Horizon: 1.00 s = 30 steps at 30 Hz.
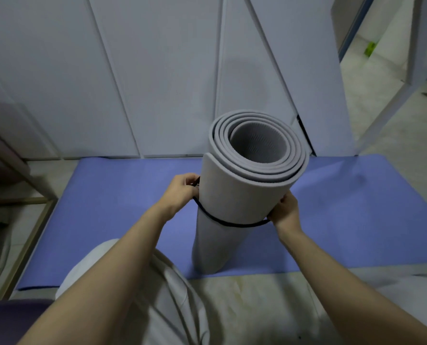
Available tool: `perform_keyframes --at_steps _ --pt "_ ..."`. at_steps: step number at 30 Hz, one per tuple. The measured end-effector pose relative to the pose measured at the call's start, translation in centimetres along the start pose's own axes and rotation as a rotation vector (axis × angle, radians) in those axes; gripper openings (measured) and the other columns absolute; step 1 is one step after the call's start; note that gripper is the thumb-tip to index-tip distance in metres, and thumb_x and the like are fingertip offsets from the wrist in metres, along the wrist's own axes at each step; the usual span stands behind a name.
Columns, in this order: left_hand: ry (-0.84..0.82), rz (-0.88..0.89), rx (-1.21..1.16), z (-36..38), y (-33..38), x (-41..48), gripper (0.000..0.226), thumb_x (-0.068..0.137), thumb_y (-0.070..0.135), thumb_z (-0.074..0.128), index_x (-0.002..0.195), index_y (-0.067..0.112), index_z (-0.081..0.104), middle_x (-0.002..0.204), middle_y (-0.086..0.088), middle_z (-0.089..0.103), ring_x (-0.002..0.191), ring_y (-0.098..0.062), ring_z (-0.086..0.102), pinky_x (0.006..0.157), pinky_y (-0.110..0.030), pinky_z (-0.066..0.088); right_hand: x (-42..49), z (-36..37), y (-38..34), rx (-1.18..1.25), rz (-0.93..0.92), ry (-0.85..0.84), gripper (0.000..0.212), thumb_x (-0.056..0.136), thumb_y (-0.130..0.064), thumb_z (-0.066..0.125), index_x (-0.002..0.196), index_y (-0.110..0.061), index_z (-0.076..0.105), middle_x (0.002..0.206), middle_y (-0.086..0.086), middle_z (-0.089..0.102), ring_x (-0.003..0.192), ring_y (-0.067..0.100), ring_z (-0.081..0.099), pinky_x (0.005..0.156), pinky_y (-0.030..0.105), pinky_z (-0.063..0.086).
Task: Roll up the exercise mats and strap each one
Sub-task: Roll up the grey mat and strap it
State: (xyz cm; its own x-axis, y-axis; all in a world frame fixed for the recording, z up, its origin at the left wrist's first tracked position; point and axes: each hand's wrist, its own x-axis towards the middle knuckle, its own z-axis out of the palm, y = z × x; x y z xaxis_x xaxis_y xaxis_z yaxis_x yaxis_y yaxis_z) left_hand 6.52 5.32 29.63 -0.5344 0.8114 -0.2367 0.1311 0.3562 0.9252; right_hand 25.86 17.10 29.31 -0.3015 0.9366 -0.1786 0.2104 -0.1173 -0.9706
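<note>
We hold the rolled grey mat (242,195) upright on the flat blue mat (107,207), near the white cupboard doors (157,70), with a black strap (232,224) looped round its middle. Our left hand (180,192) pinches the strap at the roll's left side. Our right hand (285,210) has its grip curled on the strap at the right.
</note>
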Motion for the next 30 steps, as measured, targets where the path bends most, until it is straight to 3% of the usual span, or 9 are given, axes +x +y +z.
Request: perform_keyframes --at_steps 4,9,12,14,17,21,26,28,30 --pt "0.016 -0.019 -0.072 0.0 0.0 0.7 0.019 0.087 -0.006 0.052 0.102 -0.011 0.063 0.103 -0.026 0.065 0.087 -0.024 0.062 0.074 -0.026 0.055 0.5 -0.2 -0.3 0.001 0.028 0.035 0.044 0.089 0.012 0.033 0.055 -0.017 0.034 0.043 -0.002 0.034 0.047 0.011 0.026 0.048 0.025 0.025" --pt "0.129 0.156 0.064 0.3 -0.4 0.6 0.019 0.092 0.009 0.056 0.111 0.01 0.058 0.098 -0.016 0.066 0.087 -0.031 0.064 0.073 -0.037 0.057 1.4 0.4 -0.3 0.005 0.073 -0.011 0.033 0.093 0.003 0.039 0.068 -0.012 0.055 0.062 0.004 0.053 0.054 0.016 0.039 0.053 0.033 0.036" --pt "0.141 0.343 0.202 0.4 -0.8 0.1 0.034 0.099 0.014 0.043 0.132 0.024 0.044 0.096 0.012 0.061 0.085 -0.004 0.059 0.068 -0.022 0.049 1.4 1.2 -0.8 0.022 0.055 -0.054 0.035 0.095 0.004 0.039 0.067 -0.013 0.052 0.056 0.0 0.05 0.05 0.012 0.038 0.049 0.028 0.035" --pt "0.157 0.387 0.195 0.5 -1.1 0.1 0.023 0.101 0.012 0.038 0.113 0.024 0.054 0.092 0.023 0.055 0.082 0.008 0.055 0.065 -0.008 0.041 1.6 1.7 -1.0 0.041 0.042 -0.067 0.039 0.094 0.007 0.036 0.064 -0.014 0.047 0.047 -0.006 0.045 0.041 0.006 0.037 0.043 0.022 0.034" --pt "0.259 0.335 0.202 0.3 -1.6 0.6 0.032 0.099 0.008 0.036 0.07 0.019 0.042 0.072 0.006 0.05 0.062 -0.009 0.041 0.057 -0.016 0.033 1.9 2.5 -1.1 0.021 0.013 -0.079 0.04 0.094 0.008 0.033 0.063 -0.015 0.045 0.04 -0.013 0.042 0.044 0.011 0.032 0.047 0.027 0.031" --pt "0.245 0.16 0.257 0.1 -1.9 1.5 0.041 0.092 0.002 0.034 0.057 0.021 0.027 0.061 0.002 0.038 0.062 -0.018 0.026 0.056 -0.029 0.029 2.4 3.4 -1.4 -0.078 -0.008 -0.104 0.039 0.091 0.009 0.03 0.062 -0.015 0.039 0.05 -0.003 0.037 0.051 0.015 0.024 0.049 0.028 0.024" --pt "0.107 0.014 0.547 0.2 -2.1 2.1 0.033 0.091 0.005 0.036 0.061 0.018 0.032 0.074 -0.01 0.052 0.07 -0.027 0.04 0.062 -0.032 0.034 3.6 3.8 -1.8 -0.127 0.198 -0.043 0.045 0.094 0.007 0.032 0.058 -0.02 0.032 0.053 0.0 0.034 0.05 0.015 0.027 0.051 0.029 0.027" --pt "0.053 -0.038 0.667 0.2 -2.0 1.9 0.02 0.091 0.005 0.036 0.075 0.011 0.045 0.083 -0.013 0.056 0.078 -0.034 0.048 0.066 -0.037 0.04 3.7 3.9 -1.6 -0.024 0.329 -0.015 0.044 0.095 0.004 0.033 0.059 -0.021 0.027 0.044 0.0 0.033 0.048 0.016 0.031 0.043 0.021 0.028" --pt "0.002 -0.07 0.713 0.3 -2.0 1.8 0.015 0.089 -0.001 0.041 0.097 0.003 0.053 0.098 -0.021 0.061 0.085 -0.036 0.056 0.072 -0.042 0.048 3.5 4.3 -1.4 -0.001 0.364 -0.033 0.041 0.096 0.001 0.038 0.063 -0.022 0.031 0.054 -0.002 0.039 0.065 0.019 0.042 0.052 0.021 0.037"
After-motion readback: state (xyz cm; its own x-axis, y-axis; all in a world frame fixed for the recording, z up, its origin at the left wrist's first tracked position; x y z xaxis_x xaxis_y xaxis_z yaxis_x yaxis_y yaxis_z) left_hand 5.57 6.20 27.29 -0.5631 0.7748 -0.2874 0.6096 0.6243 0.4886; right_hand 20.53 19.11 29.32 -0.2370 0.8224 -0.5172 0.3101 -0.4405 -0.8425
